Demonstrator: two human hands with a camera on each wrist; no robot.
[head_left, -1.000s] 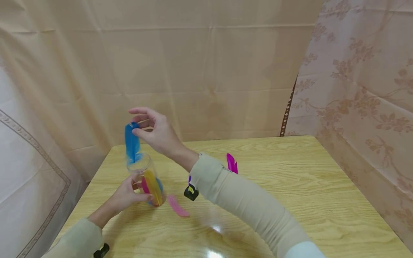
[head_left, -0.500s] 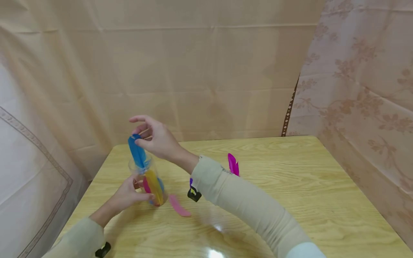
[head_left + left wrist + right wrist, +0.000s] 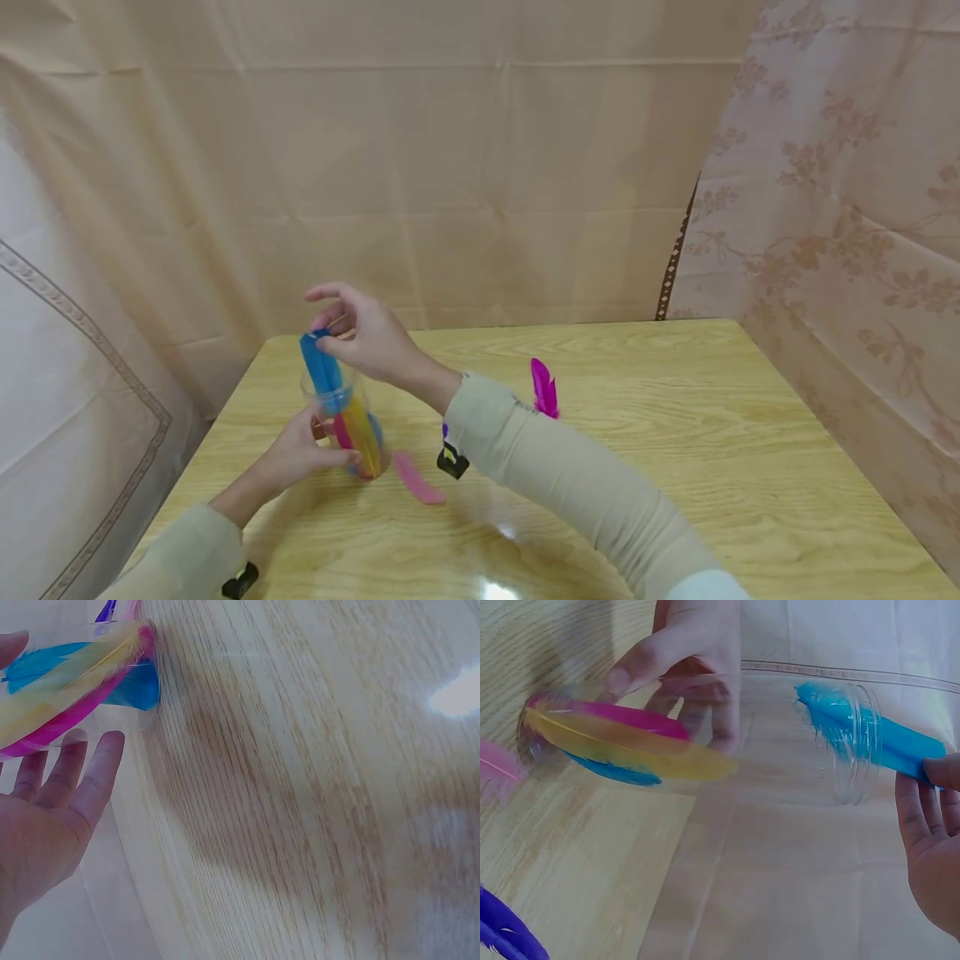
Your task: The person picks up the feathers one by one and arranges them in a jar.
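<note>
A clear jar (image 3: 772, 739) stands tilted at the left of the table, with my left hand (image 3: 296, 454) gripping its side, thumb in front. Inside the jar lie a yellow feather (image 3: 637, 742), a magenta feather (image 3: 641, 720) and a blue feather (image 3: 135, 688). Above its mouth my right hand (image 3: 378, 342) pinches another blue feather (image 3: 907, 746) by one end between thumb and fingers. The lower part of this held feather reaches through the rim into the jar, as the right wrist view shows.
On the wooden table (image 3: 675, 467), a pink feather (image 3: 417, 479) lies right of the jar. A magenta feather (image 3: 544, 387) lies farther back. A purple feather (image 3: 510, 926) is mostly hidden by the right sleeve (image 3: 555, 450) in the head view. Curtains hang behind.
My right hand has come down toward the jar, and the blue feather it pinches has slid from above the rim to partly inside. The left hand keeps its grip on the jar.
</note>
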